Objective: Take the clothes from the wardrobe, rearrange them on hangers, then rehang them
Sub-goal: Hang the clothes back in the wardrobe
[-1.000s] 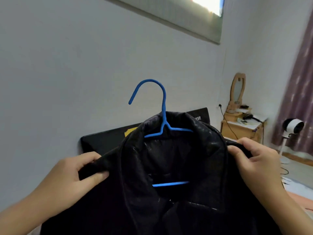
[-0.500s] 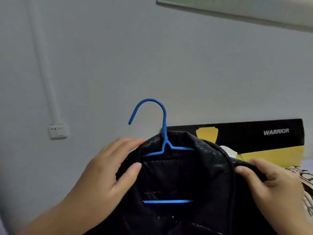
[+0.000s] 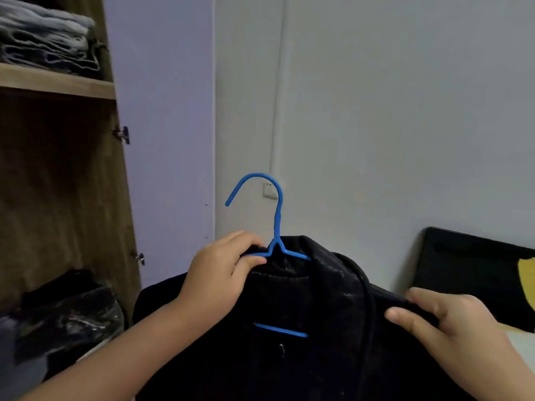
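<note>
A black jacket [image 3: 324, 299] with a shiny collar hangs on a blue hanger [image 3: 278, 215], held up in front of me. The hanger's hook points left and stands free above the collar; its lower bar shows inside the open neck. My left hand [image 3: 223, 273] grips the hanger's left shoulder together with the collar just below the hook. My right hand [image 3: 443, 322] pinches the jacket's right shoulder. The open wardrobe [image 3: 58, 183] stands at the left, its rail hidden from view.
Folded grey clothes [image 3: 46, 39] lie on the wardrobe's upper shelf [image 3: 58, 82]. Dark bagged clothes [image 3: 66, 316] sit low inside. The open white door [image 3: 165, 140] stands beside it. A wall socket [image 3: 270, 190] is behind the hook. A black-and-yellow box [image 3: 474, 273] leans at the right.
My view has swung left from the box and the right side of the room to the open wardrobe. My left hand went from the jacket's left shoulder to the hanger's neck.
</note>
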Available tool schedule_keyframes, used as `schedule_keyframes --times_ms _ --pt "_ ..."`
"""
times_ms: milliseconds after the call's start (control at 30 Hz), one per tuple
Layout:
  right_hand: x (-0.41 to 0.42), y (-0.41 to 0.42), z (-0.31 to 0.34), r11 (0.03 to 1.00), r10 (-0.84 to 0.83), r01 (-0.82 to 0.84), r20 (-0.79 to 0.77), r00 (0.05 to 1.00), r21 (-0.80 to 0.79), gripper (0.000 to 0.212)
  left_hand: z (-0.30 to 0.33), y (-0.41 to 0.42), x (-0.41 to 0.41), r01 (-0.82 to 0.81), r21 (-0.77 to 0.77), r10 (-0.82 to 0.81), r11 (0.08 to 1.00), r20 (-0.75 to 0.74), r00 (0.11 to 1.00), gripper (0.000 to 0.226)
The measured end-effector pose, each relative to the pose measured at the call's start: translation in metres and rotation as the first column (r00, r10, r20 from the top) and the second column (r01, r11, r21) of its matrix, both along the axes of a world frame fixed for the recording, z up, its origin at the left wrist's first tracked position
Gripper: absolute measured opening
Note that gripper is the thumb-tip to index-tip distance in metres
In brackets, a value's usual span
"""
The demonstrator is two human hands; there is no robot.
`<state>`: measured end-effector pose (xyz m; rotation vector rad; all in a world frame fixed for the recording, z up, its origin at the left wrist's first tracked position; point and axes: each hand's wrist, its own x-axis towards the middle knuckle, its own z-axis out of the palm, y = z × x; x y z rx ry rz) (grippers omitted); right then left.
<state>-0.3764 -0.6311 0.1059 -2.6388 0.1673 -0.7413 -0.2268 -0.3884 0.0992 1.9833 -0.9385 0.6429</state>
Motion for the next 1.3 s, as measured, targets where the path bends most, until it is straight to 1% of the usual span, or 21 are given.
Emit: schedule_keyframes --times_ms 33,67,100,167,200,267,300,367,400,467,500,600,700,733,767,900,967,1100,1200,1233,1300 --pt "0.002 0.005 0.003 0.995 0.099 -0.099 -0.056 0.994 0.013 0.030 -0.002 0.013 -0.003 -0.031 -0.014 0.031 0.999 -0.021 0.999 0.008" --pt "0.005 0.009 0.004 0.977 0.210 -0.205 -0.098 0.973 0.061 0.015 -0.004 0.027 -0.006 -0.061 -0.027 0.060 0.998 -0.045 0.997 0.009" --pt "0.009 0.015 0.006 0.944 0.318 -0.300 -0.143 0.937 0.136 0.009 -0.005 0.041 -0.009 -0.089 -0.038 0.086 0.995 -0.070 0.994 0.012" --pt "0.017 0.031 0.007 0.862 0.494 -0.438 -0.235 0.837 0.255 0.020 -0.006 0.070 -0.013 -0.135 -0.051 0.129 0.989 -0.105 0.986 0.015" --pt "0.022 0.042 0.007 0.831 0.546 -0.473 -0.265 0.795 0.293 0.019 -0.006 0.085 -0.015 -0.153 -0.050 0.147 0.987 -0.110 0.983 0.015" --pt "0.032 0.066 0.006 0.763 0.634 -0.528 -0.275 0.722 0.373 0.007 -0.005 0.115 -0.015 -0.187 -0.039 0.182 0.982 -0.106 0.978 0.014" --pt "0.038 0.079 0.006 0.734 0.666 -0.539 -0.284 0.690 0.412 0.013 -0.005 0.130 -0.015 -0.206 -0.032 0.201 0.978 -0.110 0.973 0.014" --pt "0.050 0.109 0.005 0.664 0.739 -0.584 -0.287 0.609 0.468 0.038 -0.004 0.162 -0.012 -0.244 -0.027 0.239 0.969 -0.125 0.963 0.018" --pt "0.056 0.127 0.006 0.623 0.767 -0.578 -0.265 0.585 0.527 0.041 -0.004 0.178 -0.010 -0.263 -0.031 0.257 0.964 -0.135 0.957 0.021" --pt "0.068 0.166 0.008 0.483 0.841 -0.548 -0.187 0.508 0.683 0.024 -0.004 0.211 -0.005 -0.307 -0.042 0.295 0.951 -0.179 0.939 0.024" --pt "0.074 0.186 0.008 0.424 0.859 -0.516 -0.150 0.490 0.745 0.021 -0.004 0.229 -0.002 -0.332 -0.043 0.318 0.942 -0.199 0.927 0.024" --pt "0.091 0.244 0.006 0.351 0.855 -0.431 -0.097 0.509 0.831 0.014 -0.002 0.282 0.010 -0.432 0.014 0.425 0.902 -0.207 0.881 0.022" --pt "0.104 0.305 0.005 0.297 0.850 -0.359 -0.073 0.522 0.885 0.045 0.000 0.335 0.025 -0.543 0.089 0.549 0.835 -0.176 0.817 0.037" --pt "0.110 0.323 0.005 0.281 0.843 -0.343 -0.059 0.534 0.896 0.053 0.000 0.353 0.030 -0.580 0.097 0.587 0.809 -0.177 0.790 0.043" --pt "0.116 0.341 0.005 0.267 0.841 -0.344 -0.044 0.539 0.900 0.053 0.000 0.369 0.035 -0.614 0.092 0.619 0.784 -0.194 0.761 0.048" --pt "0.151 0.399 0.011 0.229 0.849 -0.405 0.022 0.527 0.885 0.015 -0.009 0.421 0.053 -0.705 0.040 0.675 0.708 -0.331 0.659 0.049" --pt "0.174 0.421 0.011 0.203 0.852 -0.412 0.048 0.522 0.888 0.026 -0.013 0.437 0.061 -0.739 0.030 0.689 0.673 -0.388 0.612 0.046" --pt "0.223 0.473 0.015 0.127 0.867 -0.411 0.100 0.488 0.903 0.021 -0.019 0.464 0.085 -0.833 -0.010 0.706 0.554 -0.524 0.476 0.042" --pt "0.262 0.507 0.014 0.084 0.882 -0.422 0.129 0.453 0.903 0.026 -0.024 0.480 0.107 -0.884 -0.108 0.624 0.456 -0.669 0.404 0.041" --pt "0.276 0.517 0.013 0.088 0.883 -0.429 0.129 0.451 0.899 0.025 -0.025 0.482 0.116 -0.888 -0.123 0.595 0.443 -0.700 0.394 0.041" --pt "0.307 0.536 0.009 0.102 0.886 -0.438 0.119 0.449 0.893 0.010 -0.029 0.485 0.137 -0.903 -0.137 0.600 0.408 -0.706 0.378 0.040"
